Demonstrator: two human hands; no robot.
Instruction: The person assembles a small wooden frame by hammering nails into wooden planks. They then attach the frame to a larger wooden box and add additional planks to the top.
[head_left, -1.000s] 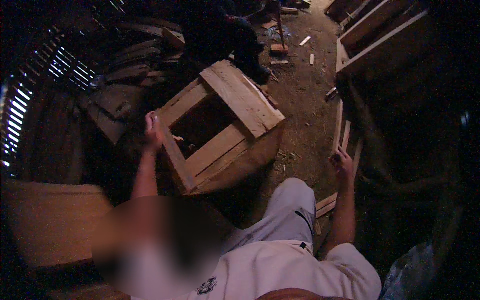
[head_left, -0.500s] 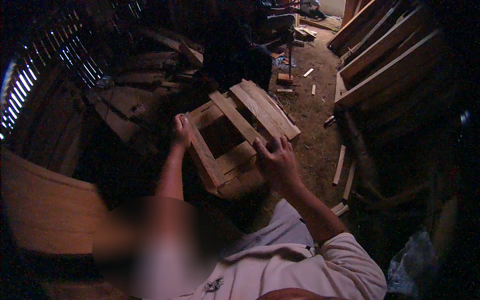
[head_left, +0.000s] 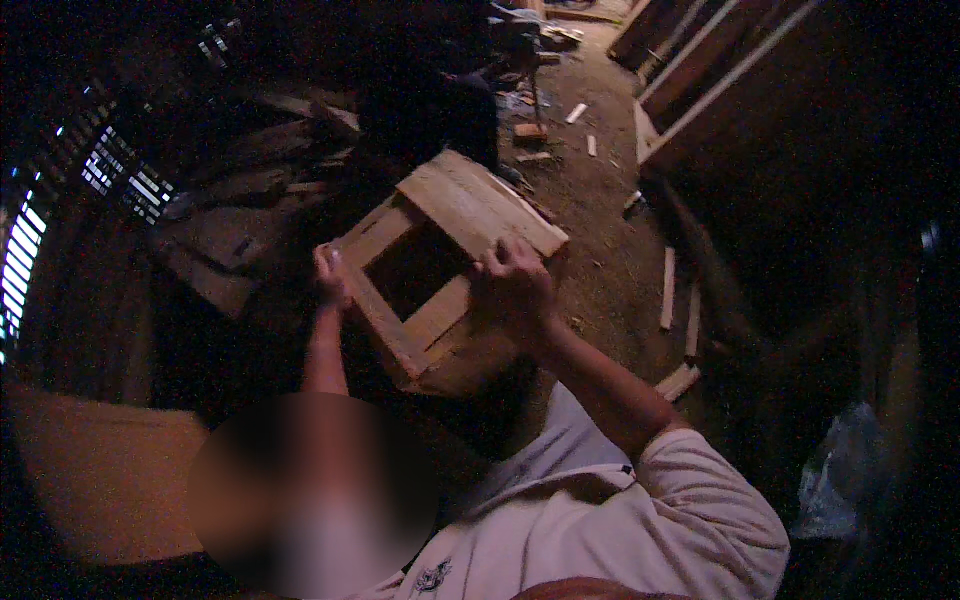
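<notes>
In front of me a small wooden crate [head_left: 383, 318] lies tilted, its top partly covered by boards. My left hand [head_left: 333, 278] is closed around the upper part of its left edge. Across the far right part of the top run flat boards [head_left: 495, 195]. A wooden slat [head_left: 445, 218] lies against their near side, and my right hand [head_left: 518, 288] has its fingers curled on the slat's near end. Left of the slat a dark square opening [head_left: 415, 270] shows; the inside is too dark to make out.
Wood strips [head_left: 668, 290] and offcuts [head_left: 592, 146] lie on the dirt floor. Long boards [head_left: 735, 90] lean at the upper right. A curved wooden panel [head_left: 110, 480] stands at the lower left, and a clear plastic bag [head_left: 838, 475] at the lower right. Scrap wood [head_left: 225, 240] is piled at the left.
The slat has moved right across the crate top, closing its gap with the wider boards, with my right hand on it. The opening beside it is wider. My view has shifted slightly.
</notes>
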